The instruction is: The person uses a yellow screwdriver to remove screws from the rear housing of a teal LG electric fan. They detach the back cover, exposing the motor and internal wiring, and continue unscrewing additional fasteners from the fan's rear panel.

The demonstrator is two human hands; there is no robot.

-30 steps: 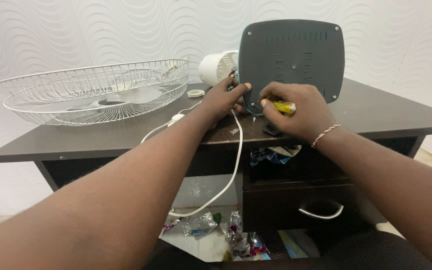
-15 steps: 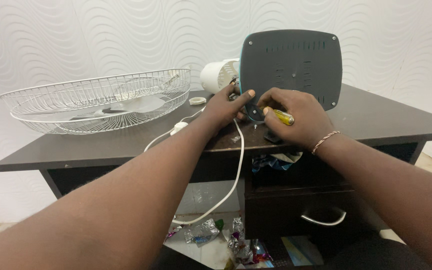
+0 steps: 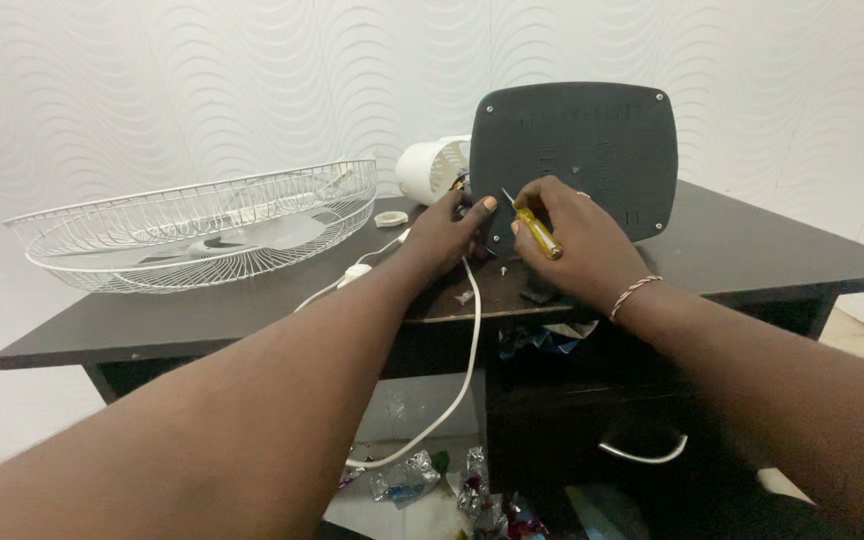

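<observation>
A dark grey fan base (image 3: pixel 577 155) stands on its edge on the dark desk (image 3: pixel 752 240), its underside facing me. My left hand (image 3: pixel 447 230) grips its lower left corner. My right hand (image 3: pixel 577 240) holds a small yellow-handled screwdriver (image 3: pixel 532 228), its metal tip raised against the lower left of the base. The white fan motor housing (image 3: pixel 430 165) pokes out behind the base. A white power cord (image 3: pixel 467 340) hangs from the base over the desk's front edge.
A white wire fan guard (image 3: pixel 197 225) with a blade inside lies on the desk's left half. A small white cap (image 3: pixel 390 218) and an inline switch (image 3: pixel 354 271) lie near it. Below are a drawer with a metal handle (image 3: pixel 642 452) and crumpled wrappers (image 3: pixel 452 475) on the floor.
The view has shifted, so the desk sits lower in frame. My right hand has turned the screwdriver, raising its tip toward the base's lower left corner. My left hand keeps its grip.
</observation>
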